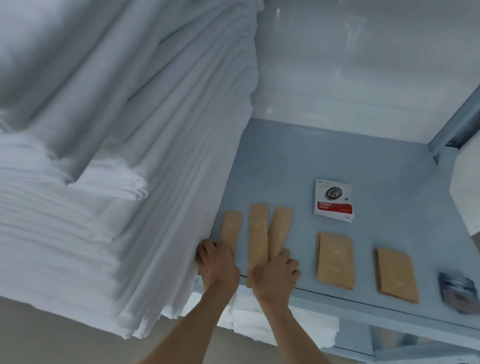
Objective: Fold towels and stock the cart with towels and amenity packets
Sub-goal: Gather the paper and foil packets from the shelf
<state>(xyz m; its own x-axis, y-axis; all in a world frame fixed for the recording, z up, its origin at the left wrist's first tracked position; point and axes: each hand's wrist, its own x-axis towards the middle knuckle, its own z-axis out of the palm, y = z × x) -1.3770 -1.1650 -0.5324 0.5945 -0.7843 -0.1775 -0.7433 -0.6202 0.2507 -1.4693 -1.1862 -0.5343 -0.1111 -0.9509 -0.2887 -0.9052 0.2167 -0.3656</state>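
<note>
Your left hand (216, 262) grips the near end of the narrow tan paper packet (230, 229) lying just beside the tall stack of folded white towels (82, 223) on the grey-blue metal cart shelf (355, 165). Your right hand (277, 272) has its fingers curled round the third narrow tan packet (279, 229), farther from the stack; a longer middle tan packet (257, 238) lies between. Two wider tan packets (336, 260) sit well away from the towels.

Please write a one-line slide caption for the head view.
Both hands arrange narrow brown packets on the grey shelf beside stacked white towels.
</note>
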